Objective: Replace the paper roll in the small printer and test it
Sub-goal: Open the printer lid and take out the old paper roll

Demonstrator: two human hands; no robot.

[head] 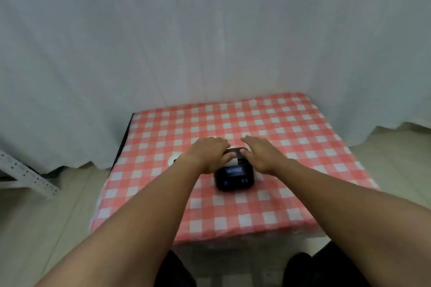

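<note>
The head camera is showing a small black plastic printer with a lit display (234, 176) sitting near the middle of a table under a red-and-white checked cloth (279, 205). The left hand (211, 155) and right hand (262, 155) are resting spread and flat on its far lid, gripping nothing. White paper (234, 162) is showing between them. A white paper roll (173, 160) is lying toward the left edge. Likely the lid is being pressed shut; next comes a test print.

The printer (234, 179) screen's text is too blurred.
</note>
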